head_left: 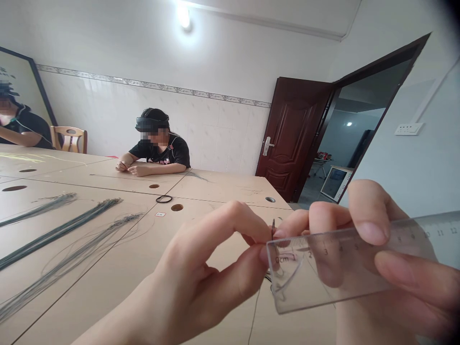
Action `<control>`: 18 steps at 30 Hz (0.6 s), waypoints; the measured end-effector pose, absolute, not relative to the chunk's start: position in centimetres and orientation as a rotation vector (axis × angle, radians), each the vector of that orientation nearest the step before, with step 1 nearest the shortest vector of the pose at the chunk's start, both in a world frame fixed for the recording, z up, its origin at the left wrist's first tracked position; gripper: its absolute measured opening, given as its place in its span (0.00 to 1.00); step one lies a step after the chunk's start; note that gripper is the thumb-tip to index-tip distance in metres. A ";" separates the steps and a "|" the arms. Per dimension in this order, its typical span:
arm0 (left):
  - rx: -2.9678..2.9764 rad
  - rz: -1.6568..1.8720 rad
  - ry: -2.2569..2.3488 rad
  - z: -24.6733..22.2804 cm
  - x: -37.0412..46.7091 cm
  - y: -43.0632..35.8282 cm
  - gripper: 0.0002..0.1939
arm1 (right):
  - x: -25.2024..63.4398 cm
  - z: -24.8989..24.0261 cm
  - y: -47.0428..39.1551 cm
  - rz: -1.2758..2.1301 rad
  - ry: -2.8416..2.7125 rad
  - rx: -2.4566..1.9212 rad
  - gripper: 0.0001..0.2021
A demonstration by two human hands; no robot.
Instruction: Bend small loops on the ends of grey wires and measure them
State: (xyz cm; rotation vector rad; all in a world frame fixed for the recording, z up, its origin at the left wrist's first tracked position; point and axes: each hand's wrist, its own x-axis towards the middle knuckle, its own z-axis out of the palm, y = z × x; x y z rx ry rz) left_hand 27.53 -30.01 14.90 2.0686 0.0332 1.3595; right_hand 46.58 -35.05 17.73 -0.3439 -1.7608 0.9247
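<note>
A clear plastic ruler (345, 268) with centimetre marks is held by my right hand (388, 254), its thumb and fingers pressed on both faces. At the ruler's zero end, my left hand (223, 263) pinches a thin dark strand (273, 225) between thumb and index finger. The strand's tip sticks up above the ruler's top edge. Fingertips of my right hand meet those of my left behind the ruler. A thin line (254, 311) hangs below my left fingertips over the table.
Several bundles of thin grey-green strands (61, 232) lie on the light wooden table (125, 278) at the left. A black ring (164, 199) and a small label (160, 214) lie farther back. A person (161, 143) sits across, another person (25, 124) far left.
</note>
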 end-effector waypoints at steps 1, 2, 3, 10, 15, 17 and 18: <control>2.070 1.359 0.031 14.9 27.5 -30.0 0.04 | 46.6 17.7 -35.0 0.917 -1.757 -0.355 0.02; 2.071 1.357 0.030 14.9 27.5 -30.0 0.04 | 46.7 17.7 -35.0 0.910 -1.754 -0.371 0.02; 2.074 1.354 0.029 14.9 27.5 -29.9 0.04 | 46.7 17.6 -35.0 0.901 -1.752 -0.383 0.02; 2.083 1.357 0.035 15.0 27.5 -29.9 0.04 | 46.5 17.9 -34.9 0.889 -1.767 -0.420 0.04; 2.088 1.356 0.028 15.1 27.6 -29.9 0.04 | 46.4 18.0 -35.0 0.898 -1.724 -0.439 0.04; 2.094 1.350 0.035 15.1 27.6 -29.9 0.05 | 46.4 18.0 -35.1 0.897 -1.719 -0.426 0.03; 2.098 1.347 0.038 15.1 27.5 -29.9 0.05 | 46.4 18.0 -35.2 0.904 -1.722 -0.420 0.03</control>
